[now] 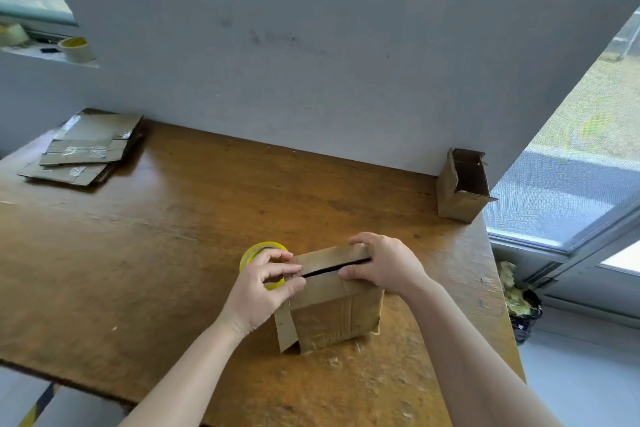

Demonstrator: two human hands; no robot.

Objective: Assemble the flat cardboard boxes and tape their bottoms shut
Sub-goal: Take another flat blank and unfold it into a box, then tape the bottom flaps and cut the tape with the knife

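A small cardboard box (332, 315) stands on the wooden table (173, 253) near its front, bottom flaps up, with a dark gap between the two top flaps. My right hand (384, 263) grips the right end of the flaps, thumb on the near flap and fingers over the far one. My left hand (266, 284) holds a roll of yellow tape (256, 253) against the box's left end, fingers curled through the roll.
A stack of flat cardboard boxes (86, 149) lies at the table's back left. An assembled box (462, 185) stands at the back right by the wall. Another tape roll (77, 48) sits on the window ledge. A bin (523, 308) stands on the floor, right.
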